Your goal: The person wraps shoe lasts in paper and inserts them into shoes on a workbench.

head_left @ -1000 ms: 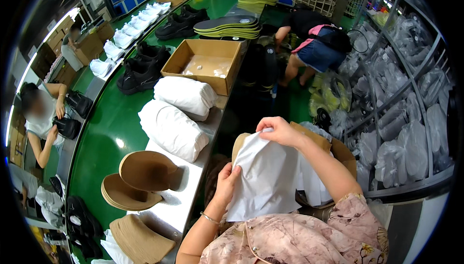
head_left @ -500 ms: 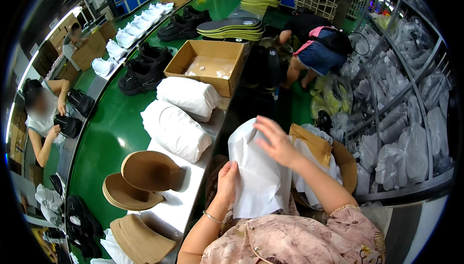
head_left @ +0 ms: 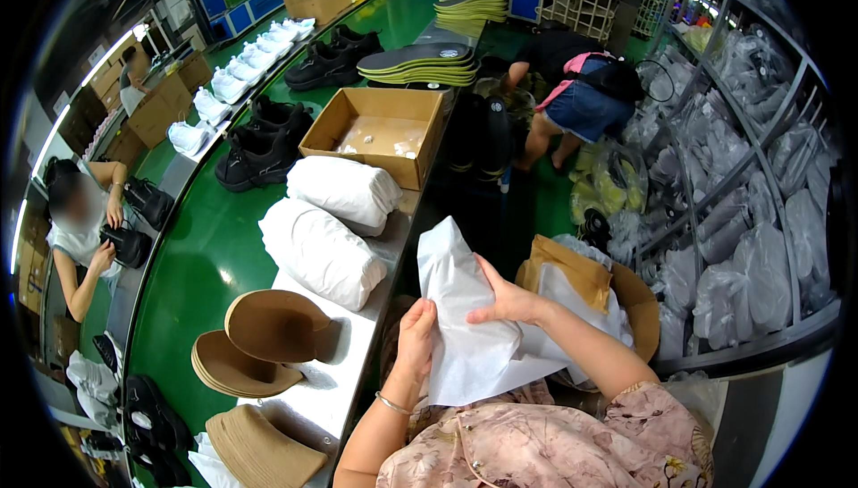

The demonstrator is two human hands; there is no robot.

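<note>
A thin white paper sheet [head_left: 469, 345], folded to a narrow peak at its upper end, is held up before my lap. My left hand [head_left: 416, 334] pinches its left edge, thumb upward. On the other side my right hand [head_left: 506, 298] wraps round the sheet, thumb in front and fingers behind it. Nearest on my left are two white paper-wrapped bundles [head_left: 323, 247] lying on the bench edge. Below them sit curved brown cardboard pieces [head_left: 277, 327], and a further stack of brown card [head_left: 264, 452].
An open cardboard box [head_left: 420, 166], black shoes [head_left: 259, 148] and stacked insoles [head_left: 420, 63] line the green conveyor [head_left: 192, 265]. At my right stands a carton [head_left: 645, 305] with paper. A metal rack [head_left: 760, 157] holds plastic-bagged items. One person bends over ahead; another handles a black shoe at left.
My right hand has gone from open fingers over the sheet to gripping its right side. The sheet's top is now drawn into a narrower peak.
</note>
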